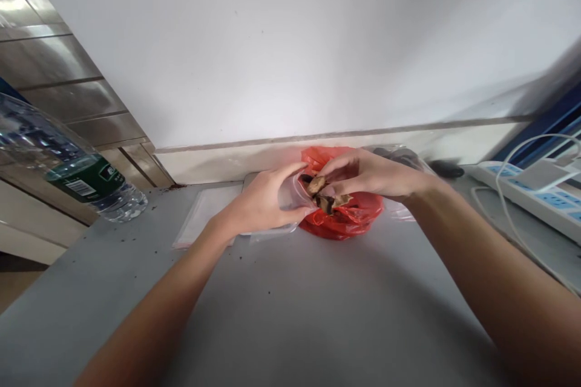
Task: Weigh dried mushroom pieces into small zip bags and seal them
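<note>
My left hand is wrapped round a clear plastic bag, whose mouth faces right. In my right hand are some brown dried pieces, which look like dried mushrooms, pinched between thumb and fingers at the bag's mouth. Directly behind and below them sits a red plastic bag, crumpled on the grey table. Part of what the red bag holds is hidden by my right hand. Flat clear bags lie under and left of my left hand.
A large water bottle with a green label stands at the left. At the right are a white power strip, a pale cable and a dark object. Behind the grey table rises a white wall. Dark crumbs dot the left side.
</note>
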{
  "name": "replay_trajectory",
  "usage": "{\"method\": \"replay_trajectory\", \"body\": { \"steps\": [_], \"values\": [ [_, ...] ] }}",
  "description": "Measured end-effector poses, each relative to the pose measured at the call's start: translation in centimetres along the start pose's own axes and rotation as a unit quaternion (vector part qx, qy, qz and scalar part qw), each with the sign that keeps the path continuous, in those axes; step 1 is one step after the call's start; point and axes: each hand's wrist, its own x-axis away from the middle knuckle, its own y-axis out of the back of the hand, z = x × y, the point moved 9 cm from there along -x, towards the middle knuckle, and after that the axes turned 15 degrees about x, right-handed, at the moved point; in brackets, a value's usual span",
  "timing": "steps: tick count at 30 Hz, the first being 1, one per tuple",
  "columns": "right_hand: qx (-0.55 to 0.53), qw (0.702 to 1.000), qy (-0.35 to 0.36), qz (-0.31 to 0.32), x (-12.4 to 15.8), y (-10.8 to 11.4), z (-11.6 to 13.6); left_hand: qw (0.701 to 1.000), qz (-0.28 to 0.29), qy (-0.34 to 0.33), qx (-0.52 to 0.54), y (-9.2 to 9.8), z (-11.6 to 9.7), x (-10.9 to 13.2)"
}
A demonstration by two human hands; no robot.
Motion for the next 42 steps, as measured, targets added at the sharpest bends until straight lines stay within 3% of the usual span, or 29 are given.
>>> {"method": "replay_trajectory", "body": {
  "steps": [10,15,20,23,26,29,31,34,36,39,42],
  "values": [
    [0.056,0.998,0.019,-0.006,-0.4,-1.1,1.4,1.000,-0.008,-0.001,0.009,0.0,0.0,0.1],
    [0.066,0.992,0.020,-0.103,-0.4,0.2,1.3,1.000,-0.005,0.018,0.011,0.2,0.3,-0.1],
    [0.031,0.991,0.074,-0.106,-0.5,0.0,1.9,1.000,-0.001,0.020,0.017,0.2,0.5,0.0],
    [0.020,0.982,0.089,-0.163,-0.4,1.0,2.1,0.999,-0.005,0.019,0.036,0.4,0.9,0.1],
    [0.037,0.970,0.073,-0.228,0.3,2.7,1.8,0.998,-0.011,0.029,0.057,1.1,1.4,0.1],
    [0.077,0.957,0.019,-0.280,1.3,4.6,0.9,0.996,-0.051,0.029,0.066,3.1,1.7,0.0],
    [0.121,0.955,-0.015,-0.271,1.6,5.2,0.4,0.989,-0.107,0.011,0.100,5.1,1.9,-0.1],
    [0.228,0.953,-0.069,-0.190,1.1,4.6,-0.6,0.963,-0.211,-0.021,0.167,8.0,2.8,0.3],
    [0.305,0.935,-0.098,-0.155,0.7,4.1,-1.3,0.946,-0.255,-0.021,0.199,9.1,3.9,0.5],
    [0.383,0.908,-0.104,-0.137,-0.1,3.3,-1.8,0.942,-0.258,-0.005,0.215,9.3,5.1,0.5],
    [0.427,0.890,-0.099,-0.124,-0.8,2.5,-2.2,0.958,-0.221,-0.017,0.180,8.7,4.3,0.6]
  ]
}}
